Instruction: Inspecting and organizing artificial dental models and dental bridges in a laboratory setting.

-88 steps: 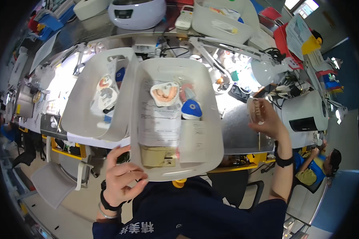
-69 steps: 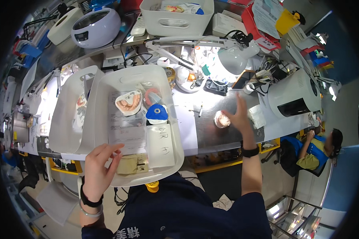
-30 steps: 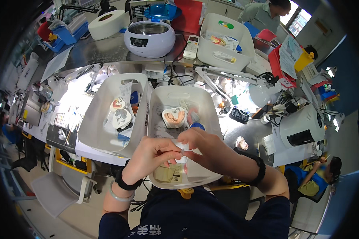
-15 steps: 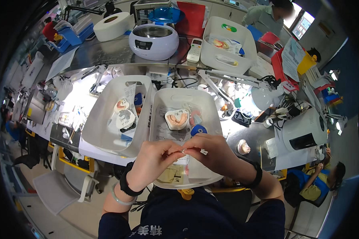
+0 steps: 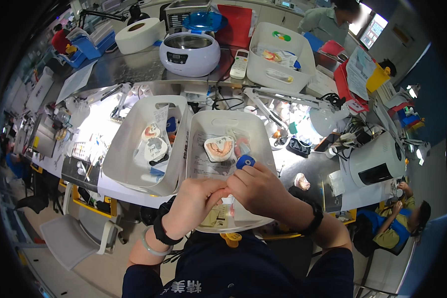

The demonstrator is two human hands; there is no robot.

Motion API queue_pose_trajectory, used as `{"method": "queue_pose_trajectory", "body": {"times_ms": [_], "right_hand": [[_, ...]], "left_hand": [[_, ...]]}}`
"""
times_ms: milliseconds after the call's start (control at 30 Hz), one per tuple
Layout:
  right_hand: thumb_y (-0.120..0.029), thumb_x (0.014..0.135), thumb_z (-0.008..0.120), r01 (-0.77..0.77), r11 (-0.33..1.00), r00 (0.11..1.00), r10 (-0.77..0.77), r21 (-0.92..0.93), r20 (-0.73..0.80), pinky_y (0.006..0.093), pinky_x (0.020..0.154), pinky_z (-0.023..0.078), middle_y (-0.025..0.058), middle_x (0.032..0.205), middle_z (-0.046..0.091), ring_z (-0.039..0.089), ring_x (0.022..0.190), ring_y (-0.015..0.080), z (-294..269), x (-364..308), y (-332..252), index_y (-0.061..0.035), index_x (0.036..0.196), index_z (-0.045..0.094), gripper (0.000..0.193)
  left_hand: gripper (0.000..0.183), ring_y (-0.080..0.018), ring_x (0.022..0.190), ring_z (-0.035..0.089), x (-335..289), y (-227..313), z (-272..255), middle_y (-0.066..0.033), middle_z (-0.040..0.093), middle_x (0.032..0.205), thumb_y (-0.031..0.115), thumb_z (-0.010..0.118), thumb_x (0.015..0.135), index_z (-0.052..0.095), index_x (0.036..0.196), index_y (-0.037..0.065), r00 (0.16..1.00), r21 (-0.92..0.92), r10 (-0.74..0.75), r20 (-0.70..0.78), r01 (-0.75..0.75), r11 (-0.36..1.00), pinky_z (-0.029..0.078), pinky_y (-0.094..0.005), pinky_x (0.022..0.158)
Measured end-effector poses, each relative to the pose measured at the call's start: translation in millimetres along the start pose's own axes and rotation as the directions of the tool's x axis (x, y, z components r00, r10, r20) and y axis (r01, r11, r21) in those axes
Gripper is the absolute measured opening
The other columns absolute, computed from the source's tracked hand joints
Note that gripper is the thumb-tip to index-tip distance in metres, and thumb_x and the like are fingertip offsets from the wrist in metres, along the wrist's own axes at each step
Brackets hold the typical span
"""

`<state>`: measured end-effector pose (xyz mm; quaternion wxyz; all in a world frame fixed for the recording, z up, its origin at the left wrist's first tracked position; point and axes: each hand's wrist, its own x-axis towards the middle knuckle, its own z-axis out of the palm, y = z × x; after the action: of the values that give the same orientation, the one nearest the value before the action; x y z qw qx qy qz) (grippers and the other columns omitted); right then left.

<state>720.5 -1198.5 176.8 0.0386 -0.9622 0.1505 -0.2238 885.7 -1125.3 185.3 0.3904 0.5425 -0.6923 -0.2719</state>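
Note:
Over the near part of a white plastic tray (image 5: pixel 265 141), my left hand (image 5: pixel 198 194) and my right hand (image 5: pixel 253 188) meet fingertip to fingertip. Both are closed in a pinch; whatever lies between the fingers is hidden. Inside this tray, beyond my hands, a plaster dental model (image 5: pixel 219 148) with a pinkish arch rests on a printed sheet (image 5: pixel 202 168). A round blue object (image 5: pixel 245 161) sits just past my right knuckles, partly covered by them. Beside it is a clear bag (image 5: pixel 242 145) with something pink in it. A yellowish packet (image 5: pixel 216 216) lies under my wrists.
A second white tray (image 5: pixel 121 149) with plaster models (image 5: pixel 156 149) stands at left. Right of my tray, another dental model (image 5: pixel 301 182) sits on the bench. Behind are an ultrasonic cleaner (image 5: pixel 190 53), a lamp arm (image 5: pixel 288 97) and another tray (image 5: pixel 283 54). Other people sit and stand at right.
My right hand has turned and curled further over the fingertips of my left. A small whitish piece visible at the fingers before is now hidden.

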Motion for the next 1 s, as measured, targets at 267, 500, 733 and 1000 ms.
{"method": "queue_pose_trajectory", "body": {"times_ms": [267, 500, 733, 1000], "right_hand": [[-0.016, 0.069, 0.055, 0.108, 0.994, 0.994, -0.108, -0.015, -0.008, 0.0274, 0.057, 0.036, 0.0011, 0.056, 0.044, 0.047, 0.051, 0.0162, 2, -7, -3, -0.01, 0.062, 0.044, 0.014], [-0.014, 0.077, 0.054, -0.196, 0.918, 0.978, 0.21, 0.345, -0.005, 0.034, 0.054, 0.04, 0.0068, 0.054, 0.043, 0.049, 0.05, 0.0246, 4, -24, -25, -0.0061, 0.064, 0.043, 0.018], [-0.017, 0.082, 0.057, -0.527, 0.444, 0.832, 0.445, 0.725, 0.332, 0.0284, 0.049, 0.045, 0.0097, 0.076, 0.056, 0.052, 0.053, 0.0195, -16, -22, -20, 0.0013, 0.087, 0.054, 0.02], [-0.014, 0.08, 0.06, -0.396, -0.001, 0.772, 0.541, 0.918, 0.334, 0.0214, 0.053, 0.047, 0.007, 0.076, 0.059, 0.056, 0.065, 0.0085, 2, -18, -19, 0.0035, 0.085, 0.054, 0.019]], "left_hand": [[0.011, -0.0264, 0.057, 0.059, -8, -1, -7, -0.0133, 0.059, 0.065, 0.009, 0.06, 0.079, 0.063, 0.086, 0.0, 0.971, -0.148, -0.044, 0.233, 0.08, 0.986, 0.045, -0.0286, 0.053], [0.01, -0.0223, 0.056, 0.06, -9, 8, -4, -0.0125, 0.062, 0.067, 0.003, 0.061, 0.077, 0.064, 0.085, -0.001, 0.965, -0.104, -0.061, 0.257, 0.09, 0.99, 0.045, -0.0261, 0.054], [0.011, -0.023, 0.056, 0.06, -17, 8, 0, -0.0132, 0.062, 0.067, 0.003, 0.064, 0.074, 0.066, 0.085, 0.001, 0.982, -0.092, -0.054, 0.179, 0.071, 0.993, 0.045, -0.0274, 0.052], [0.013, -0.0251, 0.058, 0.059, -6, 8, 9, -0.014, 0.061, 0.068, -0.003, 0.065, 0.071, 0.065, 0.083, 0.0, 0.999, 0.243, 0.002, 0.033, -0.01, 0.97, 0.045, -0.0278, 0.052]]}}
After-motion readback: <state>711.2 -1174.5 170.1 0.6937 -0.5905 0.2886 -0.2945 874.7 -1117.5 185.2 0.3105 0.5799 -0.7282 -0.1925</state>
